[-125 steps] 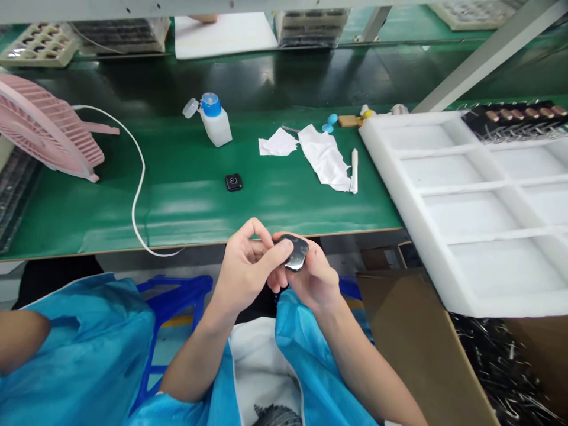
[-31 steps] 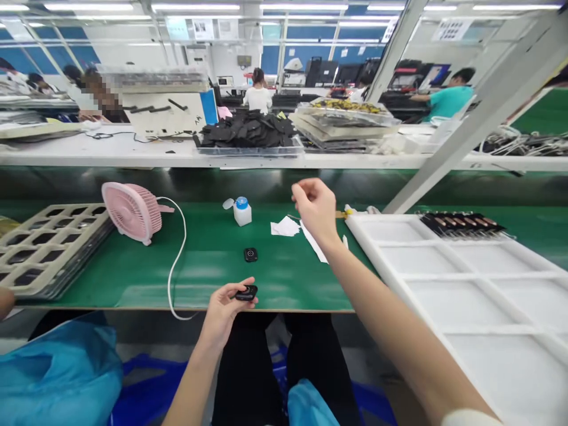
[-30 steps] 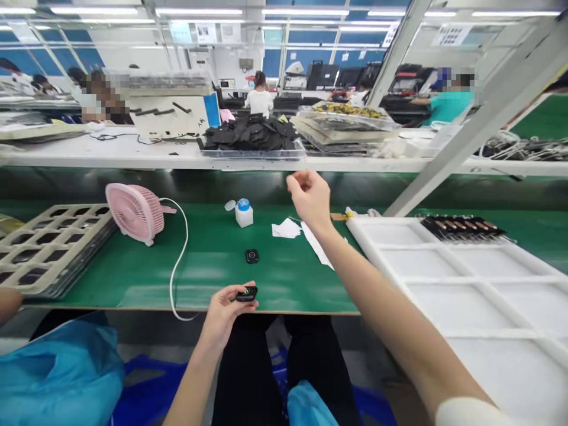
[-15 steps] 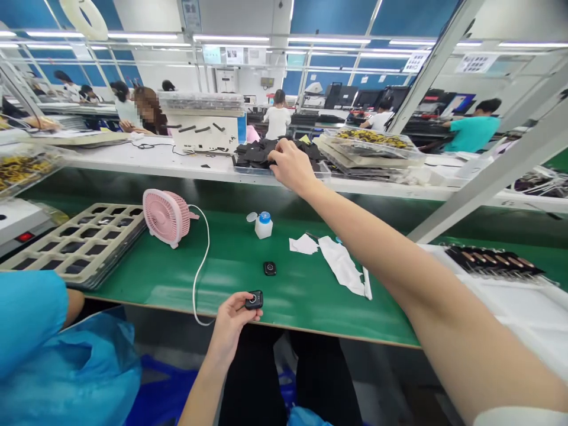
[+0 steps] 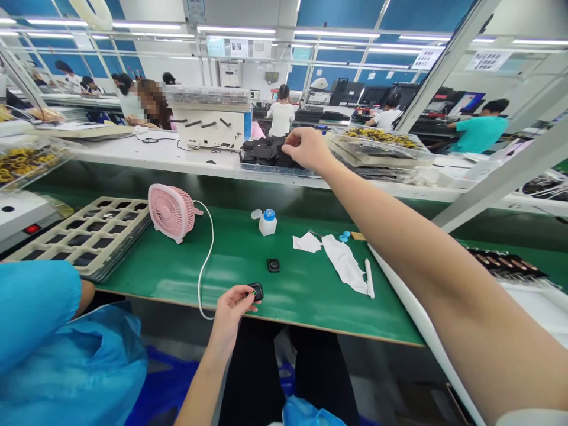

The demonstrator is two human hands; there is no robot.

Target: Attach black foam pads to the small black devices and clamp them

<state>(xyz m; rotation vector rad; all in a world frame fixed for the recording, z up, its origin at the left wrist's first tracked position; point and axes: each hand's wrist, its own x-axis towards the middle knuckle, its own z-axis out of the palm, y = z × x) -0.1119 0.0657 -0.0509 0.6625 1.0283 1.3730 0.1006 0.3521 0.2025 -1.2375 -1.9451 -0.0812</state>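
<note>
My left hand [image 5: 231, 307] pinches a small black device [image 5: 255, 291] with a green light, at the near edge of the green bench [image 5: 231, 266]. My right hand [image 5: 307, 148] is stretched far forward over a clear tray of black pieces [image 5: 266, 154] on the white shelf, its fingers closed on one black piece. A second small black device [image 5: 274, 265] lies on the green bench between my hands.
A pink fan [image 5: 171, 212] with a white cable, a blue-capped bottle [image 5: 267, 222], a white cloth [image 5: 344, 266] and paper scraps sit on the bench. A beige compartment tray [image 5: 84, 236] lies left, white foam tray [image 5: 545, 313] right. A person in blue [image 5: 39, 313] sits left.
My right hand rose from above the bench and reached forward to the tray of black pieces, closing on one. My left hand kept the small device near the bench edge.
</note>
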